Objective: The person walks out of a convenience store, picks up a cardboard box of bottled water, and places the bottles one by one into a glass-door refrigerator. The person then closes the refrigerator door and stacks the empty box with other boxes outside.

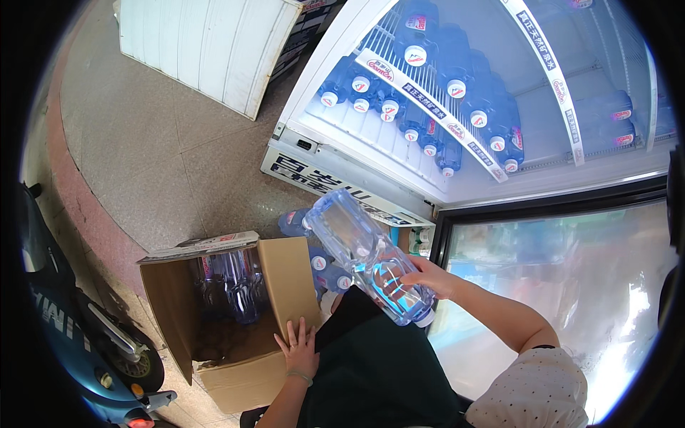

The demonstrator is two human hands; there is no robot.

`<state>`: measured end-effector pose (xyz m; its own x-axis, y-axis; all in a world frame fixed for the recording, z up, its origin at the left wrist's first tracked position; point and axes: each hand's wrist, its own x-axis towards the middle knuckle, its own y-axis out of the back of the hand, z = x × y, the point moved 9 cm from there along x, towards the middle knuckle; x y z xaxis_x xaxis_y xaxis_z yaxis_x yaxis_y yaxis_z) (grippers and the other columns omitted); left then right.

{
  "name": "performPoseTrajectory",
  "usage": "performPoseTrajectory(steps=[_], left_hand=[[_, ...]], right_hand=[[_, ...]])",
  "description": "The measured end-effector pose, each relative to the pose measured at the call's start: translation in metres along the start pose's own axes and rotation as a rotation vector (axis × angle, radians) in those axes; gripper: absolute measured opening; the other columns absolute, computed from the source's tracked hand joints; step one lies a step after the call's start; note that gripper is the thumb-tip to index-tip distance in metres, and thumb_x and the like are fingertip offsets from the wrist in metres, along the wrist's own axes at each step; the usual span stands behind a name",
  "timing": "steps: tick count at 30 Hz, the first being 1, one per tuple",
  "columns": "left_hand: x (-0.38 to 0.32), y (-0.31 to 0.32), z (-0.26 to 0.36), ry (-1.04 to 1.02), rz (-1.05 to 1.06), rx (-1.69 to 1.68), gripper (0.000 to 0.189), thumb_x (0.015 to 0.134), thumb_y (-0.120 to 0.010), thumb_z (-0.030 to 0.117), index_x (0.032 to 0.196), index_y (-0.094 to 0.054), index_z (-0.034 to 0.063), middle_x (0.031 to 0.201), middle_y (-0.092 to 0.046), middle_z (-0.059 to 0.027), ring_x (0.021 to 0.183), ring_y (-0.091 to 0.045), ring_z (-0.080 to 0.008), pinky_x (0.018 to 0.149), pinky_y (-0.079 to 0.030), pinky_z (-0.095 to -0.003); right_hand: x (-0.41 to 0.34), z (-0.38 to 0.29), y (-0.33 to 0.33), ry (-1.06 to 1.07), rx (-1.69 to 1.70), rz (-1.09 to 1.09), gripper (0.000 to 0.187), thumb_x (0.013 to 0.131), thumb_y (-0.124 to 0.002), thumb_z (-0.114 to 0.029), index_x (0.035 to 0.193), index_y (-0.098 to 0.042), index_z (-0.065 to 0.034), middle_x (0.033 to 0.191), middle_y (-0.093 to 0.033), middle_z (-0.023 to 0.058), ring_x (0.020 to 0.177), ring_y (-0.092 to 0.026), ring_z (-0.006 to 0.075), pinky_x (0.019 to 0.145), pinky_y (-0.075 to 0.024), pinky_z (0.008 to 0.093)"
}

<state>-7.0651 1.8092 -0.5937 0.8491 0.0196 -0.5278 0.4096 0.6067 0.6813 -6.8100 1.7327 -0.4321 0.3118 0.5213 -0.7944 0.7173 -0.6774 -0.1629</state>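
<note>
My right hand (432, 278) grips a large clear blue-tinted plastic water bottle (342, 230) by its shaped upper part. The bottle is tilted, its white cap low on the right and its base up to the left. With fingers apart, my left hand (299, 348) rests flat on the flap of an open cardboard box (289, 283). Inside the box, several clear bottles (241, 289) stand at the far side; the near part is in shadow. Ahead stands an open display refrigerator (348, 139) holding rows of capped water bottles (455, 59) on its wire shelf and floor.
The refrigerator's glass door (535, 278) stands swung out on my right. More bottles (321, 262) are on the ground between box and refrigerator. A blue scooter (64, 348) is parked at left. A white ribbed panel (203, 48) stands on the tiled floor (144, 160) at the back.
</note>
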Motion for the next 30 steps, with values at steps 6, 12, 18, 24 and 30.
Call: performPoseTrajectory(steps=[6,12,18,24,30], left_hand=[[0.023,0.120,0.079,-0.242,0.400,-0.299,0.061,0.073,-0.069,0.013,0.129,-0.046,0.0095,0.139,-0.037,-0.0178,0.128,-0.035,-0.0403,0.102,-0.024,-0.0579],[0.269,0.260,0.074,-0.161,0.723,-0.900,0.059,0.085,-0.060,0.017,0.133,-0.035,-0.0068,0.128,-0.044,-0.0223,0.120,-0.042,-0.0365,0.102,-0.033,-0.0396],[0.454,0.359,0.041,0.138,0.801,-0.473,0.068,0.076,-0.071,0.032,0.122,-0.044,-0.0108,0.113,-0.055,-0.0252,0.103,-0.056,-0.0358,0.089,-0.045,-0.0401],[0.503,0.361,-0.015,0.279,0.505,-0.406,0.060,0.071,-0.073,0.041,0.105,-0.059,-0.0068,0.096,-0.065,-0.0225,0.093,-0.063,-0.0345,0.084,-0.048,-0.0378],[0.417,0.362,0.015,0.297,0.640,-0.338,0.057,0.071,-0.072,0.041,0.102,-0.061,-0.0052,0.093,-0.066,-0.0199,0.089,-0.065,-0.0328,0.081,-0.050,-0.0385]], right_hand=[[-0.023,0.027,0.242,0.387,0.370,0.711,0.045,0.082,-0.064,-0.023,0.118,-0.048,-0.0013,0.100,-0.063,0.0128,0.083,-0.065,0.0229,0.073,-0.0543,0.0358],[0.013,-0.056,0.408,0.545,0.118,1.119,0.043,0.082,-0.066,-0.025,0.116,-0.053,-0.0035,0.103,-0.061,0.0101,0.090,-0.062,0.0199,0.077,-0.0494,0.0308],[0.052,-0.134,0.497,0.684,-0.341,1.397,0.048,0.082,-0.068,-0.022,0.120,-0.049,-0.0011,0.112,-0.057,0.0116,0.100,-0.056,0.0195,0.084,-0.0449,0.0309],[0.050,-0.131,0.430,0.890,-0.756,1.415,0.053,0.082,-0.069,-0.018,0.125,-0.045,0.0012,0.121,-0.052,0.0131,0.109,-0.051,0.0191,0.091,-0.0404,0.0311],[0.048,-0.100,0.405,0.861,-0.772,1.336,0.045,0.081,-0.070,-0.011,0.120,-0.052,0.0007,0.104,-0.062,0.0133,0.095,-0.058,0.0268,0.085,-0.0452,0.0368]])
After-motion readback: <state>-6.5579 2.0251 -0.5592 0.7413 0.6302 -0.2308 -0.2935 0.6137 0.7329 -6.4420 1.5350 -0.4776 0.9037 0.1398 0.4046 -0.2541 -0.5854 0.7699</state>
